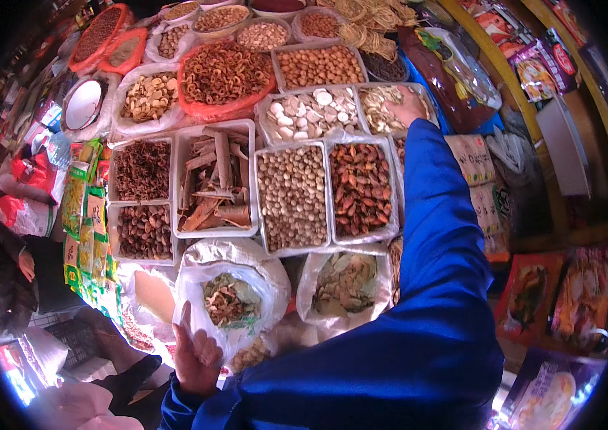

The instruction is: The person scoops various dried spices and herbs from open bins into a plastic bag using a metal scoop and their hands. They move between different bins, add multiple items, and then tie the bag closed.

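Note:
My right hand [407,107] reaches to the far right and touches pale dried slices [379,110] in a plastic tray; its fingertips are partly hidden. Beside that tray lies another with white dried slices [312,113]. Near the lower left, my left hand [196,349] is raised with one finger extended and the others curled, holding nothing visible. It is in front of an open white sack [234,252] with dried brown pieces [228,301] inside. Between the hands stand trays of round pale nutlike spices [293,199], reddish-brown pods [360,191] and cinnamon-like bark [218,177].
Star anise [142,169] and brown nutlike spices [144,231] fill trays at left. A sack of dried leaves [347,285] stands near my right sleeve. Orange bags hold dried rings [226,72] farther back. Another person's hand [26,265] shows at far left; printed packets [529,295] line the right.

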Demonstrator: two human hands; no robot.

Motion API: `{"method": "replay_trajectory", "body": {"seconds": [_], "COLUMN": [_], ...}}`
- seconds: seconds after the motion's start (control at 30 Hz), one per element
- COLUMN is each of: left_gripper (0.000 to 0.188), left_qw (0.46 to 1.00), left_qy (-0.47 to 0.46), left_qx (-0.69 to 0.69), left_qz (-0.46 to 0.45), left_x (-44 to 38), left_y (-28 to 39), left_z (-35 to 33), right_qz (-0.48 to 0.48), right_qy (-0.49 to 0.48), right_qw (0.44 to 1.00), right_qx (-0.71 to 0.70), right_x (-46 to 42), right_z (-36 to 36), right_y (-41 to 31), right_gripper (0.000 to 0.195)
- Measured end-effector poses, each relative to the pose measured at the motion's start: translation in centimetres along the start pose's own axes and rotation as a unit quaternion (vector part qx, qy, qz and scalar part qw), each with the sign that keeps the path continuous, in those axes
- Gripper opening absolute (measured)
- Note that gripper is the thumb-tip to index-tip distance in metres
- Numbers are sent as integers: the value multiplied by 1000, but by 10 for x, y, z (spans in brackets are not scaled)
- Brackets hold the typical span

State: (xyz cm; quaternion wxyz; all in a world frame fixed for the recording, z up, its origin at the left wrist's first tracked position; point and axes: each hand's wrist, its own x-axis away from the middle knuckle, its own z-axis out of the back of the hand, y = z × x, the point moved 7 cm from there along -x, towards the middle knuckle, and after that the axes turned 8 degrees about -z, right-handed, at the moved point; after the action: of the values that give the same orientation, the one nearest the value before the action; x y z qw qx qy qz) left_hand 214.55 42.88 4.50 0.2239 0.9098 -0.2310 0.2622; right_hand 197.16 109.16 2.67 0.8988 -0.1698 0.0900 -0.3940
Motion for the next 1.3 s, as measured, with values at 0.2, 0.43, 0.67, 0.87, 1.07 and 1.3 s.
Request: {"method": "replay_trajectory", "body": {"seconds": [0.2, 0.43, 0.67, 0.87, 1.07, 1.3], "left_gripper": [51, 51, 51, 51, 51, 51], "left_qw": [999, 998, 997, 997, 998, 999], "left_qy": [33, 59, 74, 68, 63, 40], "left_qx": [-5, -9, 11, 17, 28, 13], "left_qz": [-11, -16, -19, -20, -10, -11], "left_x": [-5, -15, -15, -15, -16, -18], "left_y": [-1, -2, 0, 1, 2, 0], "left_z": [-6, -8, -9, -10, -13, -9], "right_qz": [-5, -14, 97, 46, 2, 81], "right_qy": [-20, 33, 132, 162, 205, 149], "right_qw": [977, 984, 974, 985, 971, 960], "right_qx": [211, 173, 157, -30, -120, 224], "right_x": [-28, -14, -24, -40, -47, -8], "right_z": [-25, -41, -31, -11, 9, -23], "right_y": [-18, -15, 11, 41, 76, 20], "right_gripper": [78, 57, 46, 42, 40, 57]}}
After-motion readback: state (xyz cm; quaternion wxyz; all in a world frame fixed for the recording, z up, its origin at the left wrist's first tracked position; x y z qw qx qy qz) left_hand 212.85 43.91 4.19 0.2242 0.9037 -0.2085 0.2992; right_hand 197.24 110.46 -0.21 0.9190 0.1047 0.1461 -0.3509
